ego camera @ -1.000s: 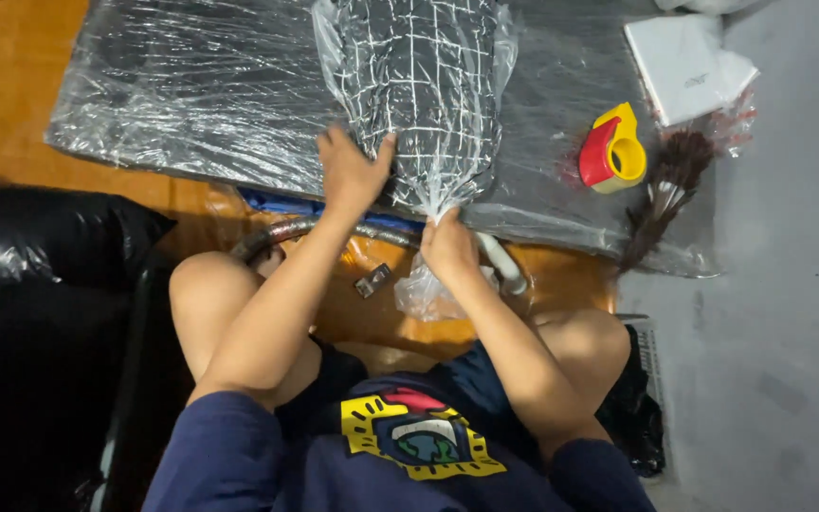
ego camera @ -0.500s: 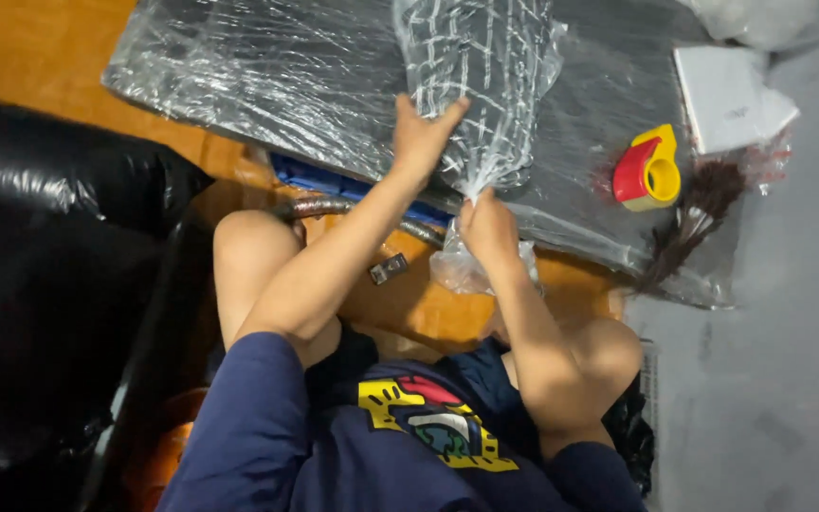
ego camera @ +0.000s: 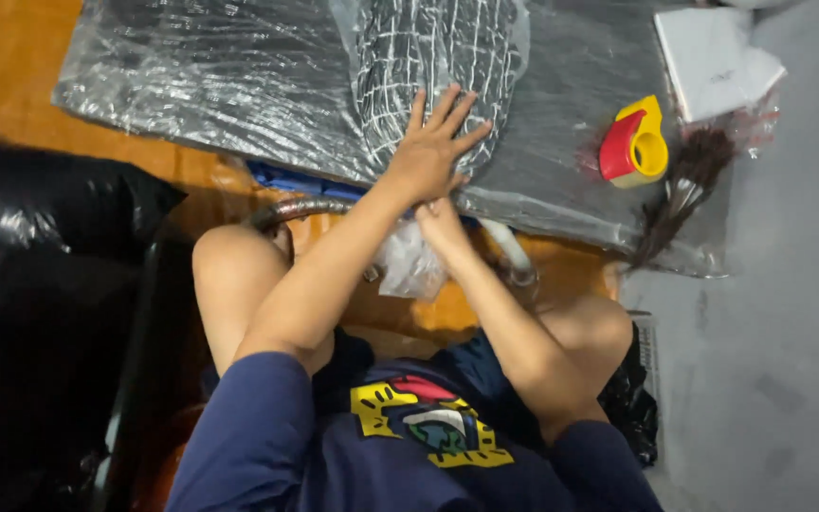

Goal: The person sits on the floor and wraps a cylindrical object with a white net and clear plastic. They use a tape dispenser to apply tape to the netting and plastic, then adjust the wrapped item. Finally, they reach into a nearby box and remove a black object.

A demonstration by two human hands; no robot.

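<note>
On the wrapped board [ego camera: 220,90], a bundle [ego camera: 433,57] of white grid mesh in clear plastic lies upright in the frame, its lower end pointing at the person.

Left hand [ego camera: 431,142]: flat on the lower part of the bundle, palm down, fingers [ego camera: 449,106] spread wide. It presses on the plastic and grips nothing.

Right hand [ego camera: 440,223]: just below the left hand and partly hidden by it, at the tapered lower end of the bundle. The fingers look closed on the gathered plastic there, but the overlap hides them, so the grip cannot be confirmed. A loose tail of plastic [ego camera: 409,265] hangs beneath this hand, above the orange floor [ego camera: 2,66].

Surroundings:
- The board is dark, covered in shiny film, and spans most of the upper frame.
- A red and yellow tape dispenser [ego camera: 635,144] sits on the board, right of the bundle and well apart from both hands.
- A white sheet [ego camera: 713,57] lies at the upper right.
- A dark brush [ego camera: 684,190] lies just beside the dispenser, at the board's right edge.
- A black bag [ego camera: 40,284] fills the left side, next to the person's knee.
</note>
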